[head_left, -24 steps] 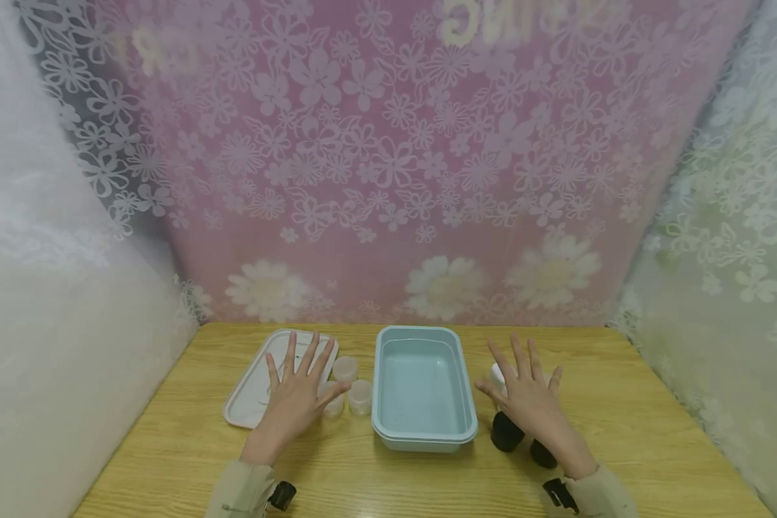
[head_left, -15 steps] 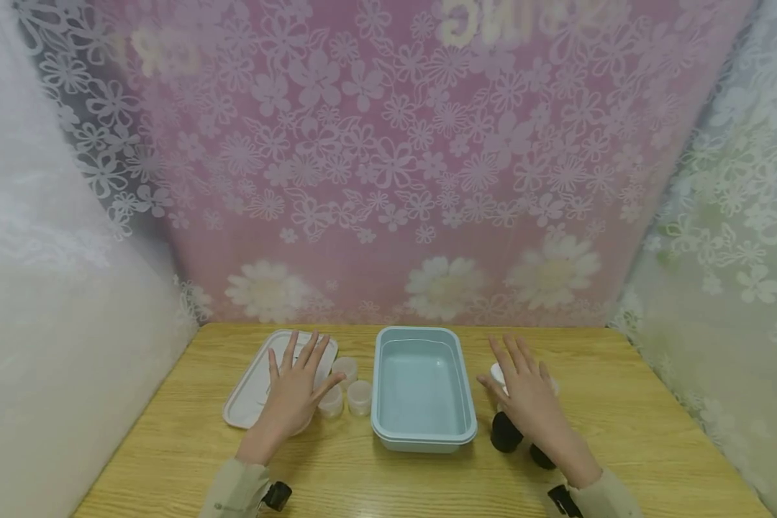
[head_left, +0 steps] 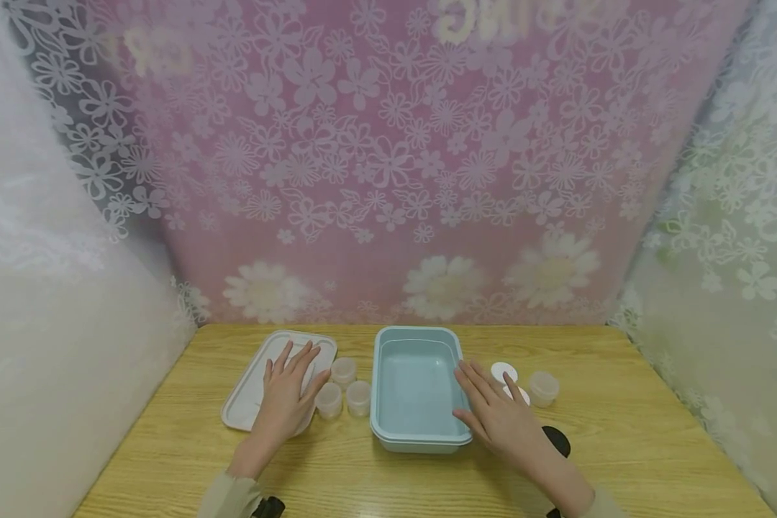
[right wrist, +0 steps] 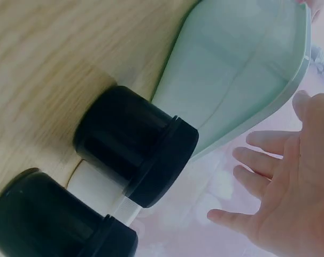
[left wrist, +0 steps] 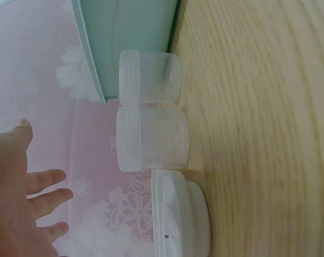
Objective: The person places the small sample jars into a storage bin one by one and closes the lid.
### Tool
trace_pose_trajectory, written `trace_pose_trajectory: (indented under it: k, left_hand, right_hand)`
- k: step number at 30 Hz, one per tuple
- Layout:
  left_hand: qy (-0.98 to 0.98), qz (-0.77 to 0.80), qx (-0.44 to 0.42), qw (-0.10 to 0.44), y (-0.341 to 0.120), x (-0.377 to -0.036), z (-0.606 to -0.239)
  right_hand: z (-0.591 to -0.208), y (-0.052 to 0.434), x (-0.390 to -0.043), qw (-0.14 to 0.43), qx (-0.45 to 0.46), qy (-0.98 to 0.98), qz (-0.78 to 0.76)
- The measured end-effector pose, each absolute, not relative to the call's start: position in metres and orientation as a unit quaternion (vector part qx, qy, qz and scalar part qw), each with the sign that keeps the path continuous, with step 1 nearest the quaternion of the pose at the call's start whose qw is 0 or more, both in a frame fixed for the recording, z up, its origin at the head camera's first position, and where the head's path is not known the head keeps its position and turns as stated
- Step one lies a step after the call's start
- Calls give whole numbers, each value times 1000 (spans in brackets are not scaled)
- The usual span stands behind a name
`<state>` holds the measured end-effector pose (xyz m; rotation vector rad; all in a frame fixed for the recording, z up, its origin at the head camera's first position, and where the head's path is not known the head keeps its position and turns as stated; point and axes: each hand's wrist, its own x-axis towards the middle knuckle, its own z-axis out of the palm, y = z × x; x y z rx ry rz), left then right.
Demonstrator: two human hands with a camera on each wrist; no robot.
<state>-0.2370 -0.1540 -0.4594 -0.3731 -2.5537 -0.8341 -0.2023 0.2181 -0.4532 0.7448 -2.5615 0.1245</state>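
Observation:
My left hand [head_left: 281, 403] hovers over a white lidded container [head_left: 242, 406], its fingers extended. Beside it on the right stand three clear, frosted-looking jars [head_left: 359, 398]; two of these jars [left wrist: 151, 139] appear in the left wrist view, below the left hand [left wrist: 17, 193] and apart from it. My right hand [head_left: 501, 424], fingers fairly straight, is above the right rim of a pale blue plastic tub [head_left: 421, 388]. Nothing is gripped by either hand. In the right wrist view, black jars [right wrist: 132, 142] stand near the tub, with the right hand [right wrist: 290, 182] apart from them.
Right of the tub are white-lidded jars [head_left: 503, 372], a clear jar [head_left: 544, 388] and a black jar lid [head_left: 557, 440]. All stand on a wood-grain table [head_left: 337, 482]. A pink flowered curtain [head_left: 388, 180] hangs behind, with pale sheets at both sides.
My right hand has moved left, from above the jars to the tub's right rim, uncovering the white and clear jars. The left hand has shifted slightly lower, its fingers less spread.

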Motion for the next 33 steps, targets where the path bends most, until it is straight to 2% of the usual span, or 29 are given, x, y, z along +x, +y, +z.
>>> trace_pose_trajectory:
  k: [6,11,17,26,33]
  left_hand:
    - [-920,-293,-141,218,-163,-236,-464]
    - [-915,-317,-152,197,-169,-235,-470]
    - [-898,-376,-160,164,-173,-237,-477]
    - [-872,-466,-132,70,-169,-243,-483]
    - [-874,-464,-132,53,-164,-240,-483]
  right_hand:
    - [-457,218,-195,234,277,-931,26]
    - [-460,218,-193,244,279,-928,23]
    - [-462,219,-194,249,284,-926,25]
    - [-461,218,-195,255,304,-918,26]
    - [-461,218,-194,261,308,-914,22]
